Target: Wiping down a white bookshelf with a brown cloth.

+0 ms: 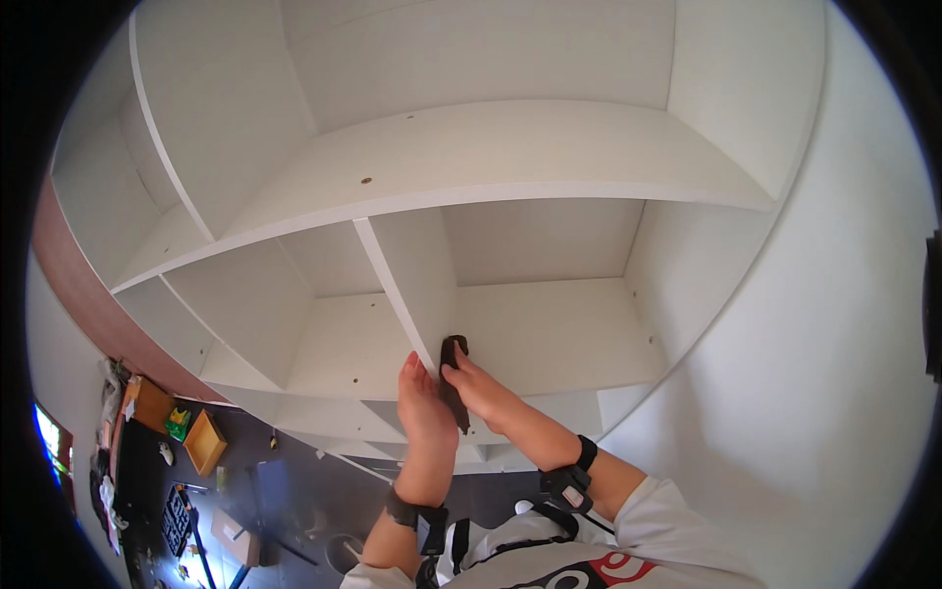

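My right hand [476, 391] grips a dark brown cloth [451, 412] against the right face of a white vertical divider [409, 275], low in a cube shelving unit. My left hand [426, 412] is at the lower front of that divider, fingers wrapped round its edge from the left, beside the cloth. The cloth hangs down past the shelf board [549, 363]; the part under my fingers is hidden. Small holes or fittings dot the shelf boards.
An upper shelf [491, 147] spans above my hands. A white wall [834, 344] is at the right. Down at the left are a dark floor [294, 501], a wooden tray [204, 442], a cardboard box [235, 538], a black tool case [177, 520] and assorted clutter.
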Available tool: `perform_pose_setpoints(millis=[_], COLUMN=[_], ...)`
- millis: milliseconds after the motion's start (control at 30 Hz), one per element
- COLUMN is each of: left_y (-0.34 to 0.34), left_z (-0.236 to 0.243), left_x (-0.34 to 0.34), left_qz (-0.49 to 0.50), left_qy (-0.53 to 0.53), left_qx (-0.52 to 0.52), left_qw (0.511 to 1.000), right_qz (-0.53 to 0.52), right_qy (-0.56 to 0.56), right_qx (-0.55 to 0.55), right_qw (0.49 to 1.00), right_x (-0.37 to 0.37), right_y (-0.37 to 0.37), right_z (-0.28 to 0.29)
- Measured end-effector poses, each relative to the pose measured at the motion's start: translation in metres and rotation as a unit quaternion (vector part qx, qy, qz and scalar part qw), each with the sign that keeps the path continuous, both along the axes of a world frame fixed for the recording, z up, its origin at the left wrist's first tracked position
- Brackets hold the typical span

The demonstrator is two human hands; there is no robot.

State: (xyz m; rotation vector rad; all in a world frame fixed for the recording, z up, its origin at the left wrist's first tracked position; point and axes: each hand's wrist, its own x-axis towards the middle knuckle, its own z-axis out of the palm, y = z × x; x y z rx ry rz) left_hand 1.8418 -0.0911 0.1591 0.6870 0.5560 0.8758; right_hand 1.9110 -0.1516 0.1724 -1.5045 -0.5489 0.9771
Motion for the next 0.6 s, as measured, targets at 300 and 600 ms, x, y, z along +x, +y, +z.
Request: perform_pose_setpoints(millis=[300,600], left_y=[0.015,0.007], left_z=[-0.004,-0.006], left_x=[-0.008,-0.004], left_qz=[-0.069,-0.069], left_qy=[0.001,0.020], left_qx=[-0.023,-0.002], left_qw=[0.997,0.997], right_qz=[-0.008,-0.069], right_qy=[0.354,0.348], right_qx=[0.069,0.067], right_qw=[0.933,0.933], right_x=[0.057,0.098], right_y=[0.022,0.058], right_z=[0.020,0.014])
